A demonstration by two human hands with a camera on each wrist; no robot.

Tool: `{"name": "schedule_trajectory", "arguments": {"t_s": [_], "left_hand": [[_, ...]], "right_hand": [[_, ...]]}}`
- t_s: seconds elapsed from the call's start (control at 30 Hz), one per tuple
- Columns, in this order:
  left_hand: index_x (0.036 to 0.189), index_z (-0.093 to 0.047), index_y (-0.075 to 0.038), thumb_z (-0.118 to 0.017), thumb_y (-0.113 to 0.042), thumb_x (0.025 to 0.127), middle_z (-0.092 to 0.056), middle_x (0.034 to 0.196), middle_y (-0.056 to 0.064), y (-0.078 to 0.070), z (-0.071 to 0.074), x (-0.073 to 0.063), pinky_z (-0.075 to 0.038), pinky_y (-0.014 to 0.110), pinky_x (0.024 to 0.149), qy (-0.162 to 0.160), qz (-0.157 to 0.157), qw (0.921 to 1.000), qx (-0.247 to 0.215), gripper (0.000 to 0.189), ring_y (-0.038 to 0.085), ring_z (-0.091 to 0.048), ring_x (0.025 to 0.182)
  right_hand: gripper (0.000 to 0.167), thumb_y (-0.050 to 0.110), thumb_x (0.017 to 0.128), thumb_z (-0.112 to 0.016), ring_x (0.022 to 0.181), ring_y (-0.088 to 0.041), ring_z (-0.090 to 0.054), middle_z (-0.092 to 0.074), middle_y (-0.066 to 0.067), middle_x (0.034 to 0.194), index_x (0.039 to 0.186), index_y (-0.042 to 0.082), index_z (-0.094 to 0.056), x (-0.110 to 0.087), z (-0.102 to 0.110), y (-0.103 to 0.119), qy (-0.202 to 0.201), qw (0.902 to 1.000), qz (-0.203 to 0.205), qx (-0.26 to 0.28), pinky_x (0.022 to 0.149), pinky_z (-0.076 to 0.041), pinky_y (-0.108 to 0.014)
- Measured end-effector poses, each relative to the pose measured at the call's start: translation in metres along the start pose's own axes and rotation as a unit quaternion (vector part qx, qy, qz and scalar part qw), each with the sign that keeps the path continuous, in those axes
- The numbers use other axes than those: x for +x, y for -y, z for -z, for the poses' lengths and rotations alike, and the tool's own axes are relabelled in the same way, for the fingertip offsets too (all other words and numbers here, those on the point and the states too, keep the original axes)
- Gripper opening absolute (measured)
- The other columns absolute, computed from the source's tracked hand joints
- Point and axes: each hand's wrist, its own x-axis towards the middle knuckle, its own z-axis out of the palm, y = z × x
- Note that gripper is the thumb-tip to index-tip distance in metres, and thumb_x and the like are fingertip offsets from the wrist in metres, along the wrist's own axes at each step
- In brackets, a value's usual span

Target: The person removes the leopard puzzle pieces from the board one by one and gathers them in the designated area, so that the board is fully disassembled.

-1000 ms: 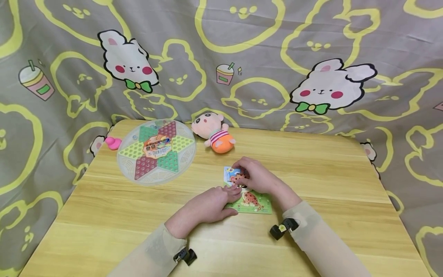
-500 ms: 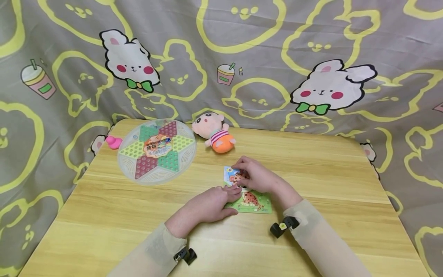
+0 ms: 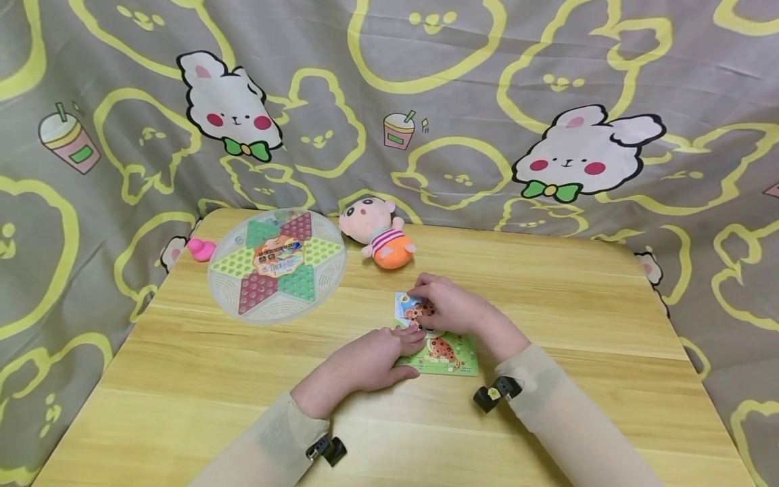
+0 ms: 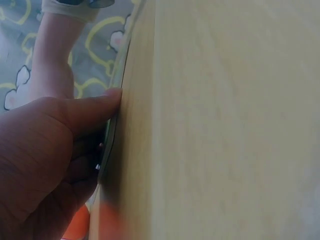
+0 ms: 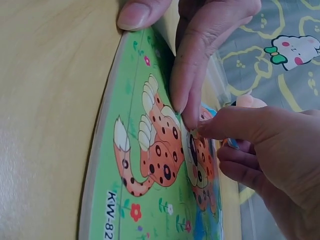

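Observation:
A leopard jigsaw puzzle [image 3: 447, 362] with a green grass border and blue sky lies flat near the middle of the table. My left hand [image 3: 371, 362] rests at its left side, straight fingers pressing on the picture and thumb at the near edge. In the right wrist view, the left fingertips [image 5: 187, 95] meet the leopard's chin. My right hand [image 3: 459, 310] reaches over the upper right part, its thumb [image 5: 225, 122] at the leopard's head. Between that thumb and the fingers shows a small blue-edged puzzle piece [image 5: 232, 143], pinched and mostly hidden.
A round Chinese checkers board [image 3: 228, 294] lies at the back left, with a pink toy duck [image 3: 201, 250] beside it. Behind the puzzle is a plush doll [image 3: 389, 247] in orange trousers. A patterned curtain [image 3: 462, 88] hangs along the table's far edge.
My right hand shifts very slightly at the top of the puzzle, its thumb and fingers still on the leopard's head. My left hand stays in place.

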Motion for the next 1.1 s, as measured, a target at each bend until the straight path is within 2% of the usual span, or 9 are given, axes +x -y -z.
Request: {"name": "schedule_trajectory", "arguments": {"t_s": [0.3,0.47,0.57,0.77,0.9,1.1], "left_hand": [[0.155,-0.054,-0.011,-0.068,-0.041,0.105,-0.045,0.162,0.002,-0.001,0.0,0.0,-0.032,0.042,0.124,0.0,0.0,1.0,-0.002,0.06,0.018,-0.039,0.151],[0.154,-0.055,-0.011,-0.068,-0.041,0.104,-0.045,0.161,0.002,0.0,-0.001,0.0,-0.033,0.043,0.123,0.0,0.002,1.0,-0.003,0.06,0.018,-0.038,0.151],[0.155,-0.055,-0.012,-0.068,-0.041,0.104,-0.044,0.162,0.002,0.0,-0.001,0.0,-0.033,0.044,0.123,0.001,0.003,1.0,-0.005,0.06,0.018,-0.038,0.152],[0.154,-0.055,-0.012,-0.068,-0.041,0.104,-0.044,0.162,0.001,0.001,-0.001,0.0,-0.034,0.045,0.123,0.003,0.005,0.9999,-0.014,0.059,0.017,-0.037,0.152],[0.154,-0.055,-0.012,-0.068,-0.041,0.104,-0.044,0.162,0.001,0.001,-0.001,0.0,-0.033,0.045,0.123,0.005,0.006,0.9998,-0.018,0.059,0.018,-0.037,0.152],[0.154,-0.056,-0.012,-0.068,-0.04,0.104,-0.044,0.162,0.001,0.001,-0.001,0.001,-0.032,0.044,0.123,0.003,0.008,0.9997,-0.021,0.058,0.018,-0.038,0.152]], "right_hand": [[0.043,0.011,0.091,-0.077,0.088,-0.014,-0.057,-0.057,-0.004,0.114,0.132,-0.003,-0.071,-0.004,0.001,-0.001,-0.015,0.9993,0.0,-0.034,0.073,-0.055,-0.027],[0.044,0.012,0.093,-0.077,0.093,-0.014,-0.059,-0.058,-0.005,0.115,0.133,-0.004,-0.07,-0.008,0.003,0.001,-0.011,0.9993,0.0,-0.036,0.08,-0.057,-0.029],[0.045,0.012,0.092,-0.078,0.094,-0.016,-0.061,-0.059,-0.005,0.115,0.133,-0.005,-0.07,-0.009,0.005,0.0,-0.013,0.9996,0.003,-0.024,0.08,-0.058,-0.029],[0.045,0.013,0.089,-0.08,0.091,-0.018,-0.062,-0.06,-0.002,0.113,0.131,-0.003,-0.072,-0.014,0.008,-0.003,-0.026,0.9996,-0.003,0.011,0.072,-0.058,-0.027],[0.044,0.012,0.087,-0.081,0.092,-0.017,-0.063,-0.06,-0.001,0.112,0.128,-0.001,-0.072,-0.018,0.012,-0.006,-0.034,0.9985,-0.012,0.042,0.075,-0.06,-0.029],[0.045,0.011,0.085,-0.083,0.087,-0.017,-0.065,-0.064,0.0,0.108,0.127,-0.001,-0.072,-0.025,0.016,-0.01,-0.053,0.9973,-0.008,0.05,0.073,-0.06,-0.032]]}}
